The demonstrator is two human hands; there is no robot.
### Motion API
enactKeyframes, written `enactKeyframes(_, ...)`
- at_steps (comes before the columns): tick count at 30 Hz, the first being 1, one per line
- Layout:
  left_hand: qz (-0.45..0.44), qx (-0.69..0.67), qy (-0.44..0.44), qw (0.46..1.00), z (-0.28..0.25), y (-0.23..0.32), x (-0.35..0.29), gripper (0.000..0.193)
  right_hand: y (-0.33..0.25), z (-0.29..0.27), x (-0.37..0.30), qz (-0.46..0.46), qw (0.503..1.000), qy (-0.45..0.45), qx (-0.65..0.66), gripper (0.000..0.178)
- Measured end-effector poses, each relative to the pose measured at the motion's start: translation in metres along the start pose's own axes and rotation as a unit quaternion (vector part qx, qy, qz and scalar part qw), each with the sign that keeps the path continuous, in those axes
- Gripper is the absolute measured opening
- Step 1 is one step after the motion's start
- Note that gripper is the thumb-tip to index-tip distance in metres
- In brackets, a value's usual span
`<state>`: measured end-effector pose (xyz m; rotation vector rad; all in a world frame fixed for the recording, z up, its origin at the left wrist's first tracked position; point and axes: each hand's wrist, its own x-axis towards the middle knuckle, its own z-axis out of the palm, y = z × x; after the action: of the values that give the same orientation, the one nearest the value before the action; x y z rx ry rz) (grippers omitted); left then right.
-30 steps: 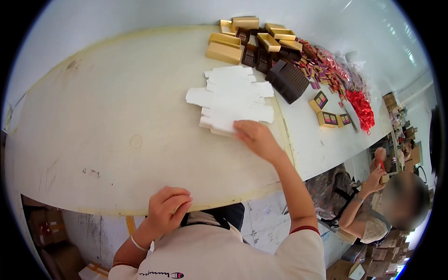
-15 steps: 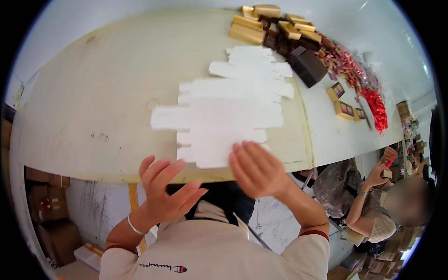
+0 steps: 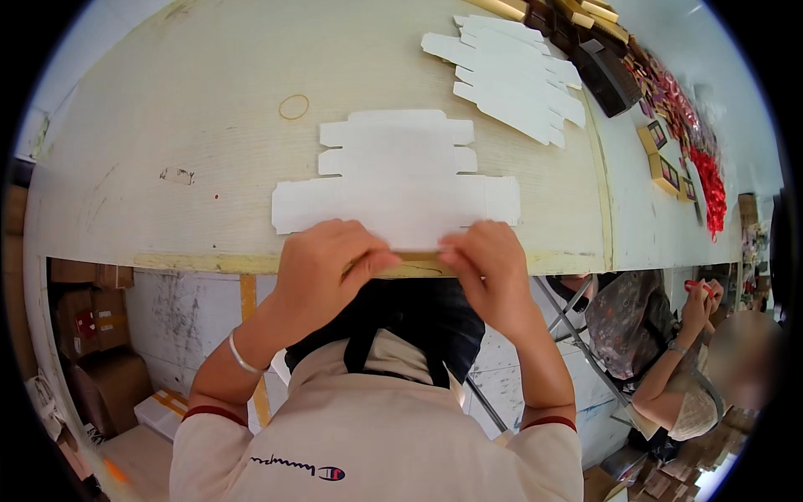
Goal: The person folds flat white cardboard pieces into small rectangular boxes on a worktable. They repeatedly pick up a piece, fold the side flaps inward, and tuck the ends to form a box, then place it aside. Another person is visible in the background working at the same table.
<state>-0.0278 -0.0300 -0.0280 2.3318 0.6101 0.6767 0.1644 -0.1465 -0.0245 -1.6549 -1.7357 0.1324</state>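
white card blank (image 3: 397, 180) just ahead, widest l-r; l hand (image 3: 326, 266) & r hand (image 3: 492, 266) equally nr, fingers curled, pinching its nr edge.

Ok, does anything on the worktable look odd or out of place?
A thin tan loop, apparently a rubber band, lies stray on the worktable, which has dark marks farther left. The far white carton blanks lie askew to the near white carton blank. No damage stands out.

Dark script lettering (image 3: 283, 465) marks the cream shirt (image 3: 401, 443).
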Motion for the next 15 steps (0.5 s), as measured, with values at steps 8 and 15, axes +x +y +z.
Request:
enactKeyframes(8,0.110,0.182,0.040,0.976,0.014,0.000,-0.009,0.029,0.000,0.009,-0.015,-0.129,0.976,-0.013,-0.176,0.030)
enactKeyframes(15,0.175,0.147,-0.001,0.973,0.002,0.000,-0.015,0.031,-0.009,0.008,-0.026,-0.117,0.986,-0.039,-0.113,0.029)
